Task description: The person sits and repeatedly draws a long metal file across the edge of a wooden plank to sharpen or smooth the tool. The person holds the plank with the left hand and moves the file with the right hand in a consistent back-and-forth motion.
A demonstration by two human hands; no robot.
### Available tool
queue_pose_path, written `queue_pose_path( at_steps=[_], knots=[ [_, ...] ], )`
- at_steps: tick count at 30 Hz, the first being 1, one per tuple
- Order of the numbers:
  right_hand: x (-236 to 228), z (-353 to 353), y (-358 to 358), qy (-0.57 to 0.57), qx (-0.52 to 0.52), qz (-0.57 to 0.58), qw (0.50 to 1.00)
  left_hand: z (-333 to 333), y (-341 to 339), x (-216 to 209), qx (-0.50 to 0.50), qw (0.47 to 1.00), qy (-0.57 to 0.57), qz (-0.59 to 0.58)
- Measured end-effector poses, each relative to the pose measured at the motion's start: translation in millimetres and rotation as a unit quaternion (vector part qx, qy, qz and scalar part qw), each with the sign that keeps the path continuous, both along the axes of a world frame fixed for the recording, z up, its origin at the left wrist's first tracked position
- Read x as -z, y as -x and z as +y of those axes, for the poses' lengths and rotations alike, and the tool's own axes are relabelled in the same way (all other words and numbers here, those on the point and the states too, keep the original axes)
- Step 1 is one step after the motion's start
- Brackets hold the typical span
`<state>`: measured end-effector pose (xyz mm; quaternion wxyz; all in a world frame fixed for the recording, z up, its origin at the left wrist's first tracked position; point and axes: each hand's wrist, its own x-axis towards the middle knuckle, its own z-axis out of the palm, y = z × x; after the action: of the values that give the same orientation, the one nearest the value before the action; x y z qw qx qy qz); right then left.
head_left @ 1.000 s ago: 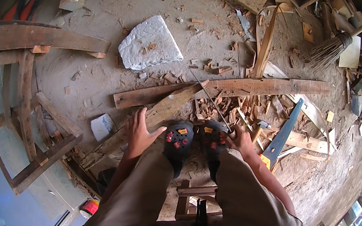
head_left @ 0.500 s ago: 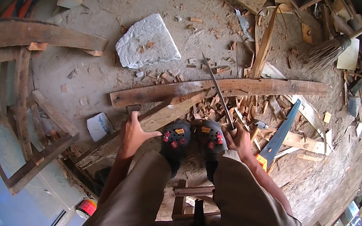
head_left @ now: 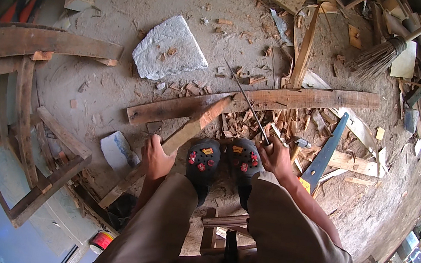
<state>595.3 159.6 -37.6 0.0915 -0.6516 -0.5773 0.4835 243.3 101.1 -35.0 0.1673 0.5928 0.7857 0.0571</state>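
Fingers of the left hand (head_left: pixel 157 159) are closed around a plank (head_left: pixel 198 121), near the middle of the scene and a little to the left. Seen from the head camera, the plank slants from the near left up to the far right, its pale, rough end reaching the edge of a long board (head_left: pixel 314 99); I can't tell whether it rests on it.

The right hand (head_left: pixel 276 158) has its fingers wrapped around the near end of a long, thin metal tool (head_left: pixel 248 101). It leans away to the far left, passing just beside the plank's far end, and its tip shows beyond the long board.

Between the hands sit two dark shoes (head_left: pixel 203 160) with red and yellow trinkets on them. Wood chips (head_left: pixel 233 124) lie thick just past the toes, on the near side of the long board.

Near the right hand, a hammer (head_left: pixel 301 143) lies among scraps, and a handsaw (head_left: pixel 327 150) with a dark blade and yellow handle lies further right. Over on the left, a pale block (head_left: pixel 117 148) lies near the left hand, with a wooden frame (head_left: pixel 53 184) beyond it. On the far side are a big white slab (head_left: pixel 171 51) and, to the right, a broom (head_left: pixel 379 59).
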Motion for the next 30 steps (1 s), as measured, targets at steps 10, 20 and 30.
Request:
queue_pose_path(
  at_steps=[10, 20, 30],
  knots=[
    [-54, 37, 19, -0.009, -0.028, 0.046, 0.999, 6, 5, 0, 0.027, 0.993, 0.112, -0.037],
    [46, -1, 3, 0.009, -0.039, -0.054, 0.998, 6, 0, 13, 0.06, 0.995, 0.064, -0.05],
    [-3, -2, 9, -0.104, -0.04, 0.085, 0.99, 8, 4, -16, 0.01, 0.997, 0.042, -0.064]
  ],
)
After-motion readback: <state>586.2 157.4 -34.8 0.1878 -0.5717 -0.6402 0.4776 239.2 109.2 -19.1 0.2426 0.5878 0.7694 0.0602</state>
